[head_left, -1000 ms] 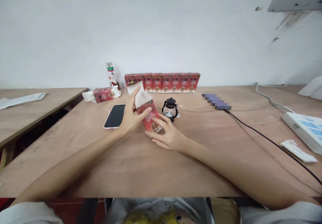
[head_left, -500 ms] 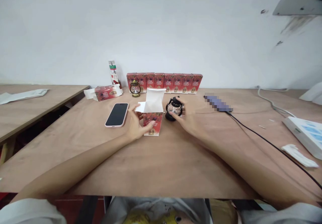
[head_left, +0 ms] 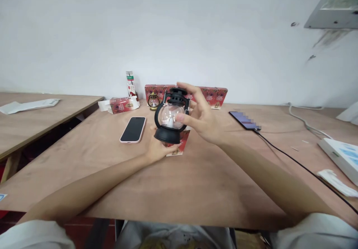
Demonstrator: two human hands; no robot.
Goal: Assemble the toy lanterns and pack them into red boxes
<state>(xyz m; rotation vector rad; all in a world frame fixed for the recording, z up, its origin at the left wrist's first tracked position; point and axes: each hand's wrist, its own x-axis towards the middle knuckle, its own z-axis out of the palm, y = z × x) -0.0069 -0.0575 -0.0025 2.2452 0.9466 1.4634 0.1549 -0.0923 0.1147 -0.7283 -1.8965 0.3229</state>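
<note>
A small black lantern (head_left: pixel 171 116) with a clear globe is raised above the table, slightly tilted. My right hand (head_left: pixel 203 118) grips it from the right, thumb on the globe and fingers round the back and top. Behind and below the lantern, my left hand (head_left: pixel 158 148) is closed on a red printed box (head_left: pixel 183 144) that stands on the table. The lantern hides the upper part of that box and some of the left fingers. Further back stands a bronze-coloured lantern (head_left: pixel 153 102), in front of a row of red boxes (head_left: pixel 215 96).
A phone (head_left: pixel 133 130) lies left of my left hand. An opened red box (head_left: pixel 122 105) and a bottle (head_left: pixel 130 83) are at the back left. On the right lie another phone (head_left: pixel 244 120) with a black cable (head_left: pixel 293 153) and a white device (head_left: pixel 341 155).
My right hand has lifted the black lantern off the table, up and to the left, in front of the red box. My left hand stays on the box.
</note>
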